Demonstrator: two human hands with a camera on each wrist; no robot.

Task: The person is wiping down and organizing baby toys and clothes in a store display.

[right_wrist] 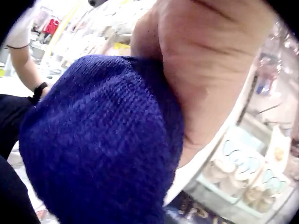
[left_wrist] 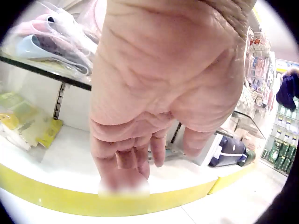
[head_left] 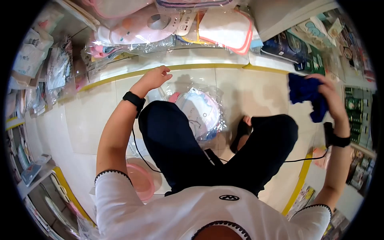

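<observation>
A dark blue cloth (head_left: pixel 302 89) hangs bunched from my right hand (head_left: pixel 332 96), which grips it out at the right in the head view. Up close in the right wrist view, the cloth (right_wrist: pixel 100 135) has a fuzzy, towel-like weave and hides most of the fingers. My left hand (head_left: pixel 155 79) is raised near the yellow-edged bottom shelf at the front, its fingers loosely bent. Nothing lies in the palm of the left hand (left_wrist: pixel 163 84) in the left wrist view. Below it on the floor sits a clear plastic bag (head_left: pixel 200 112) with pale printed items inside.
Shelves with a yellow edge (head_left: pixel 160 69) curve around me, holding plastic-wrapped bibs (head_left: pixel 226 30) and packets. Behind my left knee stands a pink basin (head_left: pixel 140 182). Green packages (head_left: pixel 353 104) line the right shelf. A black cable (head_left: pixel 306 159) runs from each wrist camera.
</observation>
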